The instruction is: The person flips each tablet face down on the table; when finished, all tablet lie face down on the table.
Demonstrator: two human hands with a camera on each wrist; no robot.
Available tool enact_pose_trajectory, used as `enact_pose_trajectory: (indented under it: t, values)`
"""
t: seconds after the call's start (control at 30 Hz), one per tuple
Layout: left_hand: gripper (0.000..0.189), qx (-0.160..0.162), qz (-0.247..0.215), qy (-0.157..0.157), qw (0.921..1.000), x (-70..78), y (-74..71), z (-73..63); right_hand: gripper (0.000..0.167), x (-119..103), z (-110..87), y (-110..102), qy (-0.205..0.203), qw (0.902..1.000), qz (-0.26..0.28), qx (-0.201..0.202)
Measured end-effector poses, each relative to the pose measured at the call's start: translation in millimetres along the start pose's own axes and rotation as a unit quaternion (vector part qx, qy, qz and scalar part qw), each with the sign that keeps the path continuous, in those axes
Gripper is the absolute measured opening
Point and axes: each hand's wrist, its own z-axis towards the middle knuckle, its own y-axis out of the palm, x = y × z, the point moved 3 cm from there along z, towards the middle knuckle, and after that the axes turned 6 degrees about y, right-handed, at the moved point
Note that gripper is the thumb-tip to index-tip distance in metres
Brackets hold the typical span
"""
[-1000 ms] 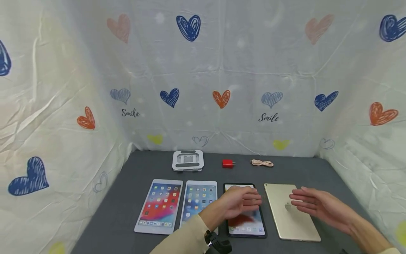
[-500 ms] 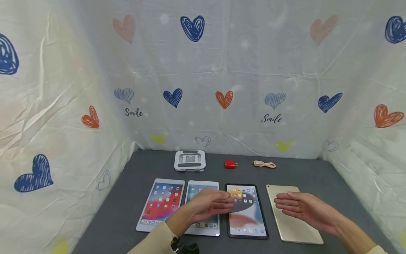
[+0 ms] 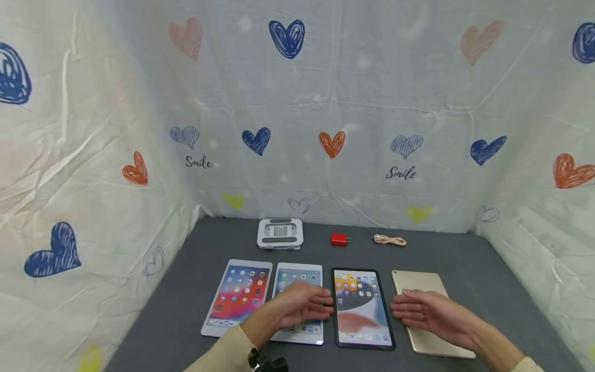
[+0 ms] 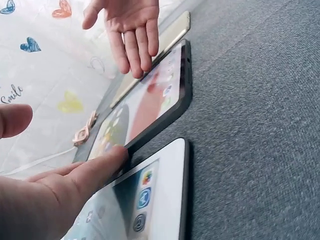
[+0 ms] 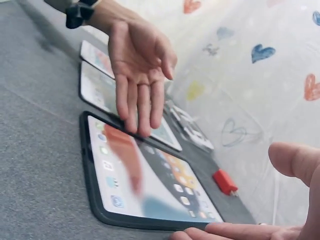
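A tablet with a black edge point(image 3: 362, 310) lies face up with its screen lit. My left hand point(image 3: 304, 305) is at this tablet's left edge, fingers straight, over the neighbouring white tablet point(image 3: 297, 274). On the other side my right hand point(image 3: 429, 312), also with straight fingers, overlaps the gold tablet point(image 3: 420, 281), its fingertips just right of the black edge. In the right wrist view the right fingers point(image 5: 240, 231) are right at the near edge of the black-edged tablet. Both palms face each other and hold nothing.
A second white tablet point(image 3: 239, 292) with a red-blue screen lies at the far left of the row. Behind stand a folded silver-white stand point(image 3: 280, 233), a red plug adapter point(image 3: 338, 239) and a coiled pinkish cable point(image 3: 389, 240). Heart-printed curtains point(image 3: 297, 103) enclose the grey table point(image 3: 162, 330).
My left hand has moved left, from over the black-edged tablet to its left side. My right hand has moved left across the gold tablet toward the black-edged one. The tablets have stayed put.
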Motion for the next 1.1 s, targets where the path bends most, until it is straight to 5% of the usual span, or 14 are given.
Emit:
enact_pose_trajectory:
  t: [0.77,1.1]
  values:
    - [0.045,0.009,0.029,-0.004,0.9995,-3.7,14.4,14.4,0.064,4.5,11.6,9.2,0.000,0.9934,0.039,0.108]
    - [0.047,-0.007,0.006,-0.002,1.0000,-13.0,34.8,26.7,0.068,-1.2,-6.7,-8.2,-0.027,0.9978,0.031,0.051]
